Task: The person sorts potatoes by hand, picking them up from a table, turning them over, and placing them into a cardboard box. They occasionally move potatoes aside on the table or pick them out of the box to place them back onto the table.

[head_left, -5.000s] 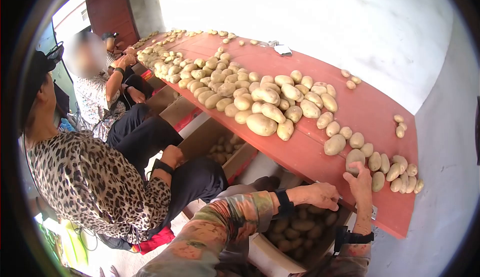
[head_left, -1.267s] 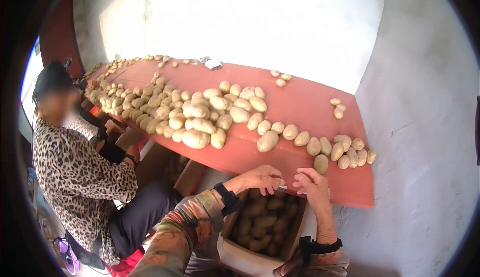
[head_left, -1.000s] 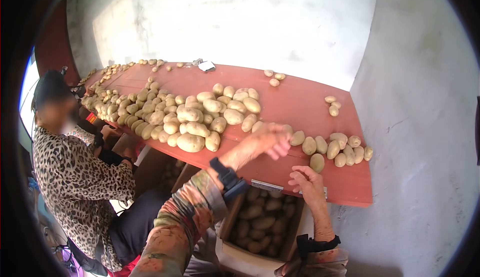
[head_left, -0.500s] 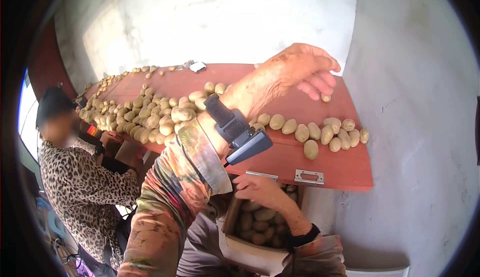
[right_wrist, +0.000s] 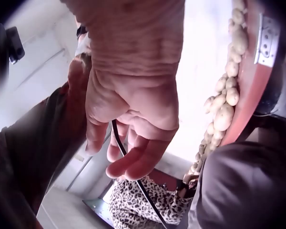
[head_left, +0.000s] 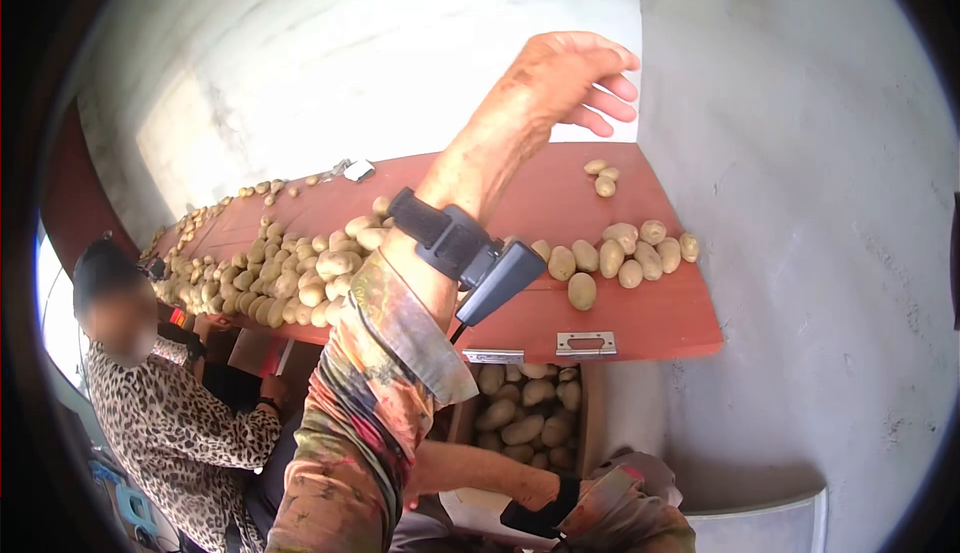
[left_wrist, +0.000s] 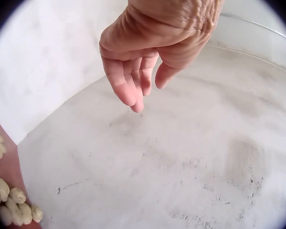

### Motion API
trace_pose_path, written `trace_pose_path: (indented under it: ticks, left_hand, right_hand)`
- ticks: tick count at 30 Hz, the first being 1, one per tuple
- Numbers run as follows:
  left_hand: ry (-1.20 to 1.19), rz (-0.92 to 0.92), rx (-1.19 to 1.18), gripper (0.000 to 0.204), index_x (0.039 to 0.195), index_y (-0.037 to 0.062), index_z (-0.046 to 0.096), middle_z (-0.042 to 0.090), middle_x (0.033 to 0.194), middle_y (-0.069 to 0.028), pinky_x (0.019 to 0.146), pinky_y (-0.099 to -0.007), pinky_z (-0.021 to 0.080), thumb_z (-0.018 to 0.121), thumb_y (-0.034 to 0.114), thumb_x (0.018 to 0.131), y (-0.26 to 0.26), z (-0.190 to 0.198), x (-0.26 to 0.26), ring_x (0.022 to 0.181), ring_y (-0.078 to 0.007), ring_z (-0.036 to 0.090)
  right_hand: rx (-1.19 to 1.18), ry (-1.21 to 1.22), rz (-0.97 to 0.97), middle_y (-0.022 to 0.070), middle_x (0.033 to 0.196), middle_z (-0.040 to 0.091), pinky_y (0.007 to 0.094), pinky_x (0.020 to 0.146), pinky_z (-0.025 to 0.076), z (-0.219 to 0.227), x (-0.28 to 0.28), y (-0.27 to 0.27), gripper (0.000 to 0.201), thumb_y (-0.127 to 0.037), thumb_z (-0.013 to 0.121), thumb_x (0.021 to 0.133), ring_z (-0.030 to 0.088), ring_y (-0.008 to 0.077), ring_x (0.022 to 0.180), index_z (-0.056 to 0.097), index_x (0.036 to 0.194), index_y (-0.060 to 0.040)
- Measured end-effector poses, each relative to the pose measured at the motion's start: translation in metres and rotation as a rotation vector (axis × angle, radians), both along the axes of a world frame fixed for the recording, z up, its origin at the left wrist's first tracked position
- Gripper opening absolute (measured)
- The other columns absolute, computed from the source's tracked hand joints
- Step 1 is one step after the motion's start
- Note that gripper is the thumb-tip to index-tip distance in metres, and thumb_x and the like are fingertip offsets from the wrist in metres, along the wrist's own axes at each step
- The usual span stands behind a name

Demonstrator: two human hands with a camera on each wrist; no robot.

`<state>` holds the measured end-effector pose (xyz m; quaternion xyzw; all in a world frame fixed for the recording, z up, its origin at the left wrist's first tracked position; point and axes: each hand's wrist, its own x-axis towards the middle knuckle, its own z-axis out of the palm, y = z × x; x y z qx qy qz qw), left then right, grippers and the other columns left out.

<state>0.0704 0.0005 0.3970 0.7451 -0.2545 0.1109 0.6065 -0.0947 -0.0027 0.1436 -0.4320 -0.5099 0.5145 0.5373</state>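
My left hand (head_left: 572, 81) is raised in front of the wall, over the far side of the red table (head_left: 640, 323). In the left wrist view its fingers (left_wrist: 121, 88) hang loosely bent around nothing. My right hand (right_wrist: 138, 109) is low by my lap, mostly hidden behind the left sleeve (head_left: 370, 403) in the head view. In the right wrist view its curled fingers lie over a thin black cable (right_wrist: 119, 136) that runs across the palm. A heap of potatoes (head_left: 290, 273) covers the table's left part, and several more potatoes (head_left: 615, 253) lie in a row to the right.
Below the table edge stands a cardboard box (head_left: 592, 403) with potatoes (head_left: 525, 428) in it. Metal plates, one being this slotted plate (head_left: 586, 343), sit on the edge. A person in a leopard-print top (head_left: 170, 423) sits at the left. A grey wall (head_left: 790, 203) bounds the right.
My left hand has risen from the table edge, away from me. My right hand has left the potato row and drawn back behind the left forearm. The head view has turned right.
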Motion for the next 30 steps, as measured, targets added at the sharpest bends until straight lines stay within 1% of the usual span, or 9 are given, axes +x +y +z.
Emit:
trace_pose_path:
  ticks: [13,14,15,19,21,22,24,26,30]
  left_hand:
    - [-0.032,0.049,-0.017,0.030,0.106,-0.0017,0.060,0.065,0.087,-0.0106,0.062,-0.0264,0.055,0.055,0.025,0.093,0.045,0.014,-0.006,0.077,-0.0174,0.066]
    - [-0.014,0.084,-0.042,0.031,0.107,-0.0020,0.059,0.065,0.088,-0.0107,0.061,-0.0264,0.055,0.055,0.025,0.093,0.055,0.012,-0.010,0.077,-0.0176,0.066]
    - [0.009,0.118,-0.068,0.031,0.107,-0.0024,0.059,0.065,0.088,-0.0109,0.061,-0.0264,0.054,0.054,0.025,0.093,0.066,0.008,-0.014,0.077,-0.0178,0.065]
    - [0.062,0.226,-0.145,0.029,0.107,-0.0019,0.059,0.065,0.085,-0.0089,0.060,-0.0255,0.054,0.051,0.023,0.095,0.116,-0.046,-0.022,0.073,-0.0158,0.064]
    - [0.144,0.359,-0.094,0.025,0.106,0.0001,0.060,0.065,0.083,-0.0069,0.057,-0.0246,0.053,0.050,0.020,0.095,0.130,-0.086,-0.027,0.068,-0.0139,0.064]
    - [0.175,0.393,-0.131,0.024,0.105,0.0008,0.060,0.065,0.082,-0.0064,0.056,-0.0242,0.052,0.050,0.019,0.095,0.137,-0.105,-0.029,0.067,-0.0134,0.064]
    - [0.207,0.423,-0.176,0.022,0.104,0.0015,0.061,0.065,0.082,-0.0058,0.055,-0.0237,0.052,0.050,0.018,0.096,0.150,-0.143,-0.031,0.065,-0.0129,0.064]
    - [0.198,0.551,-0.122,0.020,0.103,0.0018,0.061,0.065,0.082,-0.0058,0.053,-0.0230,0.052,0.050,0.017,0.095,0.165,-0.176,-0.029,0.066,-0.0125,0.064]
    - [0.323,0.571,-0.262,0.019,0.102,0.0017,0.061,0.065,0.081,-0.0054,0.053,-0.0232,0.052,0.050,0.015,0.094,0.189,-0.227,-0.018,0.066,-0.0125,0.064]
  right_hand:
    - [-0.080,0.244,0.371,0.0078,0.079,0.066,0.0289,0.066,0.053,-0.020,-0.054,0.009,0.036,-0.033,0.060,0.089,0.064,0.0140,0.072,0.064,0.092,0.0019]
    - [-0.078,0.157,0.358,0.0084,0.073,0.064,0.0279,0.057,0.053,-0.019,-0.052,0.003,0.035,-0.029,0.054,0.089,0.065,0.0160,0.064,0.061,0.078,0.0034]
    - [-0.072,0.157,0.364,0.0084,0.073,0.064,0.0279,0.057,0.053,-0.019,-0.048,0.001,0.035,-0.029,0.054,0.089,0.065,0.0160,0.064,0.061,0.078,0.0034]
    - [-0.112,-0.004,0.384,0.0089,0.067,0.063,0.0287,0.056,0.053,-0.052,-0.040,0.000,0.038,-0.033,0.055,0.087,0.065,0.0163,0.063,0.063,0.079,0.0032]
    - [-0.270,-0.342,0.249,0.0086,0.074,0.065,0.0287,0.061,0.051,-0.081,-0.027,0.001,0.038,-0.036,0.053,0.088,0.063,0.0177,0.066,0.065,0.089,-0.0005]
    - [-0.270,-0.336,0.249,0.0086,0.074,0.065,0.0287,0.061,0.051,-0.083,-0.020,-0.001,0.038,-0.036,0.053,0.088,0.063,0.0177,0.066,0.065,0.089,-0.0005]
    - [-0.557,-0.579,0.311,0.0098,0.076,0.065,0.0311,0.057,0.050,-0.081,-0.003,-0.009,0.037,-0.037,0.055,0.084,0.063,0.0191,0.065,0.065,0.093,-0.0020]
    - [-0.578,-0.541,0.269,0.0099,0.077,0.065,0.0319,0.056,0.050,-0.080,0.005,-0.015,0.037,-0.037,0.056,0.082,0.063,0.0193,0.065,0.065,0.094,-0.0021]
    - [-0.587,-0.467,0.146,0.0106,0.077,0.065,0.0330,0.056,0.050,-0.076,0.014,-0.020,0.039,-0.037,0.057,0.082,0.063,0.0204,0.065,0.065,0.097,-0.0024]
